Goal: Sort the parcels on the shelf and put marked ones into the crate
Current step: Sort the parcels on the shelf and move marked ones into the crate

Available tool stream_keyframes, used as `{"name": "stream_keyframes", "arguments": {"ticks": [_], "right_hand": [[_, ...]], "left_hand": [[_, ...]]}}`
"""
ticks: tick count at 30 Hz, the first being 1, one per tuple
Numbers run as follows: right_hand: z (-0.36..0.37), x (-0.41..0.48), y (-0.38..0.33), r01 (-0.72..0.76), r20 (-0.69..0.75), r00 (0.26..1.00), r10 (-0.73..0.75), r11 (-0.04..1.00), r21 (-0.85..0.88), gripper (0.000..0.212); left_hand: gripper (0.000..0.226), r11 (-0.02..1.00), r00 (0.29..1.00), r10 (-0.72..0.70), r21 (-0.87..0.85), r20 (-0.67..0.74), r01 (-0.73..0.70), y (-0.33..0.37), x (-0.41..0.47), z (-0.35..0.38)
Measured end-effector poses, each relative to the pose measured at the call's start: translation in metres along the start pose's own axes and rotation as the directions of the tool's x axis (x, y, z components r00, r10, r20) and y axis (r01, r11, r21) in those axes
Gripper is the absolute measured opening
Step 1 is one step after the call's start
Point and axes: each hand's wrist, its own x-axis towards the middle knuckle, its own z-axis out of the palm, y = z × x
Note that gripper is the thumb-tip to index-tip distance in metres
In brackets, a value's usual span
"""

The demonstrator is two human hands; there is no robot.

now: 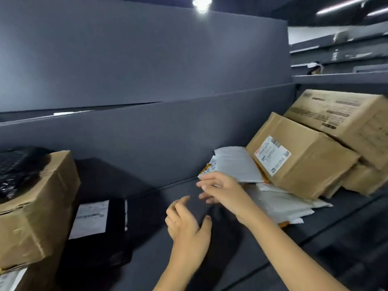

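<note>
Left hand (189, 225) hovered over the grey shelf (147, 255), fingers loose and spread, gripping nothing. Right hand (224, 192) was stretched to the white mailer (237, 164), fingers at its lower left edge; too blurred, so I couldn't tell whether they pinched it. The mailer leaned on a labelled cardboard box (300, 158), above a pile of white mailers (283, 204). A black parcel (100, 227) lay well left.
</note>
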Motion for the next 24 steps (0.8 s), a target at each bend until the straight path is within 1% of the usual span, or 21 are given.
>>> {"name": "stream_keyframes", "arguments": {"ticks": [2, 4, 6, 8, 10, 11, 12, 13, 14, 15, 16, 17, 18, 19, 21, 22, 24], "right_hand": [[-0.028, -0.014, -0.022, 0.117, -0.152, 0.982, -0.110, 0.993, 0.034, 0.018], [-0.057, -0.030, -0.041, 0.232, -0.311, 0.927, -0.210, 0.972, 0.035, 0.018], [-0.086, -0.043, -0.053, 0.310, -0.460, 0.845, -0.273, 0.951, 0.005, 0.020], [-0.117, -0.051, -0.059, 0.333, -0.612, 0.737, -0.287, 0.942, -0.040, 0.029], [-0.150, -0.054, -0.062, 0.298, -0.747, 0.593, -0.300, 0.944, -0.143, 0.047], [-0.168, -0.054, -0.062, 0.229, -0.791, 0.515, -0.332, 0.942, -0.246, 0.057], [-0.185, -0.055, -0.062, 0.106, -0.806, 0.447, -0.387, 0.918, -0.382, 0.066], [-0.202, -0.054, -0.061, -0.053, -0.797, 0.408, -0.446, 0.860, -0.508, 0.074], [-0.217, -0.054, -0.060, -0.198, -0.777, 0.403, -0.483, 0.783, -0.590, 0.081], [-0.229, -0.052, -0.059, -0.295, -0.768, 0.425, -0.480, 0.728, -0.618, 0.088], [-0.238, -0.048, -0.058, -0.336, -0.775, 0.455, -0.439, 0.721, -0.606, 0.092], [-0.243, -0.045, -0.060, -0.349, -0.789, 0.476, -0.389, 0.740, -0.575, 0.094], [-0.247, -0.040, -0.063, -0.352, -0.810, 0.480, -0.337, 0.772, -0.530, 0.095], [-0.249, -0.036, -0.068, -0.351, -0.839, 0.465, -0.284, 0.811, -0.469, 0.095], [-0.254, -0.029, -0.073, -0.343, -0.896, 0.412, -0.166, 0.883, -0.322, 0.097], [-0.258, -0.026, -0.072, -0.344, -0.912, 0.394, -0.113, 0.902, -0.260, 0.099], [-0.268, -0.022, -0.067, -0.384, -0.923, 0.384, -0.034, 0.903, -0.193, 0.103]], "left_hand": [[0.055, 0.998, 0.996, 0.039, -0.047, 0.078, -0.035, 0.011, 0.000, 0.016], [0.055, 0.995, 0.987, 0.070, -0.085, 0.143, -0.058, 0.022, -0.001, 0.030], [0.056, 0.991, 0.978, 0.090, -0.114, 0.188, -0.070, 0.032, -0.002, 0.042], [0.058, 0.990, 0.968, 0.092, -0.128, 0.234, -0.064, 0.040, -0.002, 0.051], [0.059, 0.989, 0.958, 0.092, -0.134, 0.272, -0.057, 0.045, -0.002, 0.056], [0.059, 0.988, 0.954, 0.095, -0.143, 0.284, -0.056, 0.047, -0.003, 0.057], [0.060, 0.987, 0.952, 0.101, -0.152, 0.290, -0.059, 0.049, -0.004, 0.058], [0.062, 0.985, 0.950, 0.106, -0.160, 0.293, -0.061, 0.050, -0.005, 0.057], [0.062, 0.984, 0.950, 0.106, -0.165, 0.293, -0.059, 0.051, -0.006, 0.056], [0.062, 0.985, 0.951, 0.102, -0.166, 0.292, -0.054, 0.051, -0.006, 0.054], [0.062, 0.986, 0.951, 0.096, -0.161, 0.294, -0.049, 0.050, -0.006, 0.052], [0.066, 0.987, 0.951, 0.091, -0.154, 0.296, -0.047, 0.049, -0.005, 0.050], [0.070, 0.988, 0.952, 0.085, -0.149, 0.293, -0.042, 0.048, -0.004, 0.047], [0.070, 0.990, 0.953, 0.072, -0.140, 0.293, -0.032, 0.047, -0.002, 0.045], [0.055, 0.994, 0.957, 0.046, -0.112, 0.285, -0.014, 0.044, 0.002, 0.041], [0.051, 0.995, 0.961, 0.038, -0.099, 0.276, -0.011, 0.042, 0.005, 0.040], [0.051, 0.997, 0.965, 0.024, -0.079, 0.261, -0.003, 0.037, 0.009, 0.037]]}}
